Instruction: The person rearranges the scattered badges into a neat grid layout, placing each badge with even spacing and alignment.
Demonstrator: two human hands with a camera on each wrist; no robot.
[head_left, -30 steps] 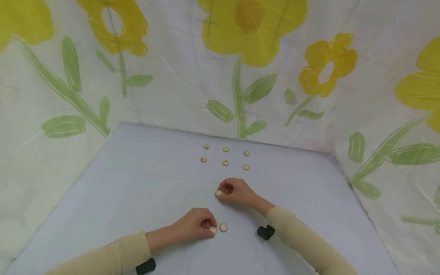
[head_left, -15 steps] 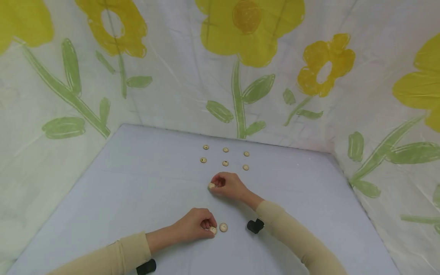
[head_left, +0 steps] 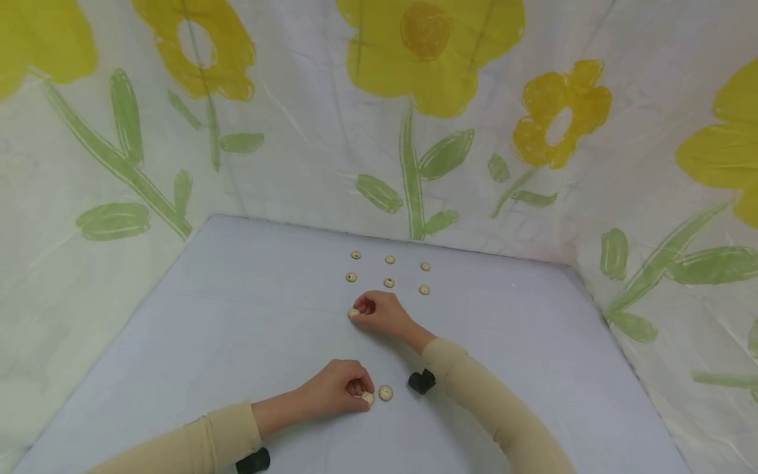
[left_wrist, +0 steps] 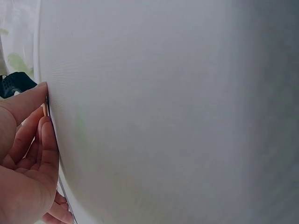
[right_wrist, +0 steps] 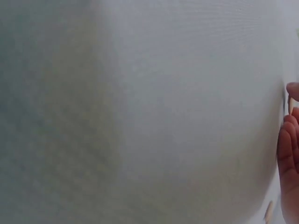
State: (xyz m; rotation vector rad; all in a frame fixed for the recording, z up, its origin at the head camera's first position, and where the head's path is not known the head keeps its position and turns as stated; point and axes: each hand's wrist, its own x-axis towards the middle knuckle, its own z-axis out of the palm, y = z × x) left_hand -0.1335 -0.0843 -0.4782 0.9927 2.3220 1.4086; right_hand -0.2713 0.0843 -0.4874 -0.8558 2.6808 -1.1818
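Observation:
In the head view, my left hand (head_left: 337, 387) pinches a round wooden button (head_left: 368, 399) between thumb and fingers, close over the table near the front. Just right of it lies a loose wooden button (head_left: 385, 393). Farther forward, my right hand (head_left: 383, 313) pinches another wooden button (head_left: 354, 313) at its fingertips, low over the tabletop. The left wrist view shows the left hand (left_wrist: 28, 149) side-on, a thin wooden edge between its fingertips. At the right border of the right wrist view, part of the right hand (right_wrist: 290, 149) appears with its button (right_wrist: 290, 104).
Several more wooden buttons (head_left: 389, 282) lie in two rows beyond the right hand. White cloth covers the table (head_left: 237, 316). Behind it hangs a white curtain (head_left: 308, 131) with yellow flowers. Black wrist devices (head_left: 422, 381) sit under the forearms.
My right hand has slid left and away from me with its button, toward the front of the two rows. The left hand has stayed in place on its button.

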